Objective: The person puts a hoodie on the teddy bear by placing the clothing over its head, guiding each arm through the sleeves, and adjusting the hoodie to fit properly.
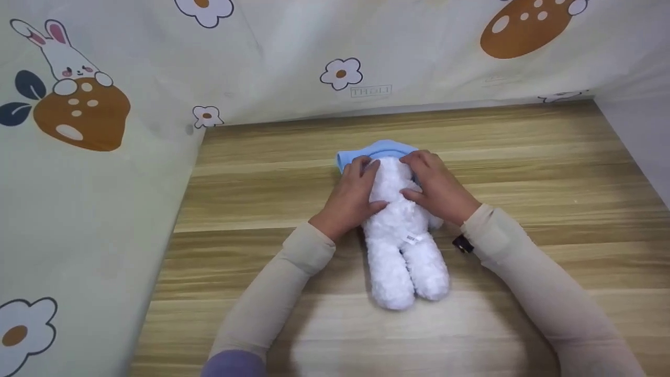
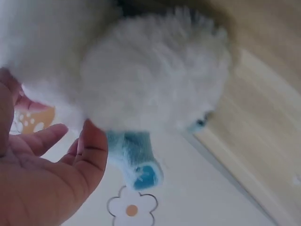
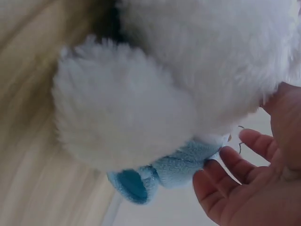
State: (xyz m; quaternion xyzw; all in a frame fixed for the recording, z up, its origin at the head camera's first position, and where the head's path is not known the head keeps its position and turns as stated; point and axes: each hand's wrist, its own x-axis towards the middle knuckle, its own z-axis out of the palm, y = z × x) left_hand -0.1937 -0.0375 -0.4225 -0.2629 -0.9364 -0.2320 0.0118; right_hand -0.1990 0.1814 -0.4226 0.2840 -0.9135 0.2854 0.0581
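Note:
A white plush toy (image 1: 405,251) lies on the wooden table (image 1: 549,173), legs toward me. A light blue garment (image 1: 384,148) sits at its far end. My left hand (image 1: 353,196) rests on the toy's upper left side, thumb on the torso, fingertips at the blue edge. My right hand (image 1: 439,188) lies on the upper right side in the same way. In the left wrist view the palm (image 2: 42,179) is open beside the fluffy plush toy (image 2: 150,70), above a blue sleeve (image 2: 136,160). The right wrist view shows relaxed fingers (image 3: 235,183) touching the blue cloth (image 3: 174,165) under the plush toy (image 3: 141,94).
A pale printed cloth (image 1: 94,157) with a rabbit, mushrooms and flowers hangs along the back and left of the table. A grey wall (image 1: 644,131) bounds the right side. A small black item (image 1: 462,244) sits by my right wrist.

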